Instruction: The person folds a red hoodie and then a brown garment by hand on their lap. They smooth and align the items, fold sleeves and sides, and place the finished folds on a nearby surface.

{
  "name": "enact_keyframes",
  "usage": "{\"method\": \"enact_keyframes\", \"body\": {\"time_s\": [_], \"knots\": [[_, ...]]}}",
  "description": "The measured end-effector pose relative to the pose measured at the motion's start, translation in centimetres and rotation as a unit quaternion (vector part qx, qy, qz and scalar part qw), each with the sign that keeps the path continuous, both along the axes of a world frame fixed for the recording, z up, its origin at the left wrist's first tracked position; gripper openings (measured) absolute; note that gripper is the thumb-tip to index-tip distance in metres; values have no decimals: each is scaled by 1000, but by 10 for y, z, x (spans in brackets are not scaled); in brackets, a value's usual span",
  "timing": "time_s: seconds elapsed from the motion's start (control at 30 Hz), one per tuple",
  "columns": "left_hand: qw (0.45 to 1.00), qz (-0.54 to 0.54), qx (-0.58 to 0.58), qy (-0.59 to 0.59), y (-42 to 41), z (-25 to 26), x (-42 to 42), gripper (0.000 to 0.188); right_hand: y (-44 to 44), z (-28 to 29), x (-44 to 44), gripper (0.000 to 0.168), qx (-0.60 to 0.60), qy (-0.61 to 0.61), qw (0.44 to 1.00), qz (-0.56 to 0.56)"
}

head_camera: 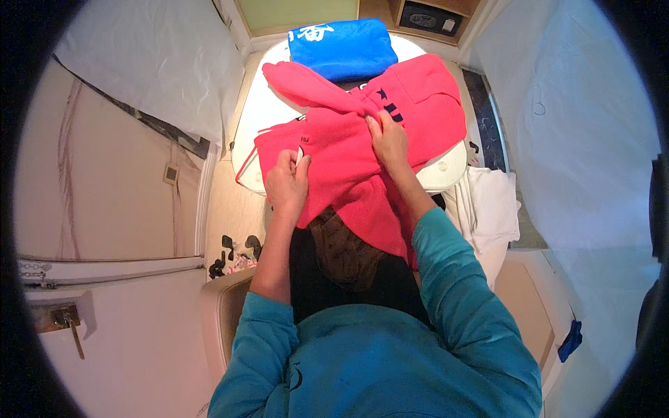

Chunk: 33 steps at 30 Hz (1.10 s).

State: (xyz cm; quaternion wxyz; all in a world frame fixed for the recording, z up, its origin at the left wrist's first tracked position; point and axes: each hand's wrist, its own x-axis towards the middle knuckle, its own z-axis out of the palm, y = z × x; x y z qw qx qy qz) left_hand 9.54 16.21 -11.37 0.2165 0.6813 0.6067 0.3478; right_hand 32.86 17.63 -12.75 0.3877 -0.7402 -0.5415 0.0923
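Observation:
A red fabric garment [339, 151] with dark printed marks and a red drawstring lies spread over the white table [444, 175], its lower part hanging towards my lap. My left hand [287, 180] pinches a small white item [299, 155], perhaps a tag or cord end, at the garment's left side. The fingers of my right hand [389, 138] are closed on the red cloth near its middle, beside a dark star and block print. Behind the red garment is a folded blue cloth [342, 49] with white lettering.
White folded cloths [491, 204] lie at the right of the table. An armchair's arm [230, 298] stands at my left, and small items [240, 261] lie beyond it. Translucent plastic sheets [564, 125] hang on both sides. A safe [431, 20] sits in a shelf at the back.

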Motion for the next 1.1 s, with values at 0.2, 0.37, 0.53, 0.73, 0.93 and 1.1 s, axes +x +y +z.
{"method": "enact_keyframes", "body": {"time_s": [0.2, 0.37, 0.53, 0.73, 0.93, 1.1], "knots": [[996, -35, -59, 54, 16, 16, -2, 34, -5, -2, -3, 26, 21, 19, 999, 19], [992, -99, -66, -45, 57, 18, 18, 57, 3, 1, -10, 33, 160, -89, 982, 41], [987, -92, -14, -132, 93, 5, 43, 54, 34, 25, -11, 29, 137, -154, 973, 101], [924, -107, -73, -360, 102, 15, 42, 38, 56, 5, 19, 21, 99, 182, 977, 46], [969, -24, -131, -208, 139, 6, 25, 45, 45, -4, 5, 23, 118, 96, 987, 42], [970, 64, -124, -199, 224, -43, -11, 71, 38, -7, -3, 26, 190, 25, 979, 63]]}}
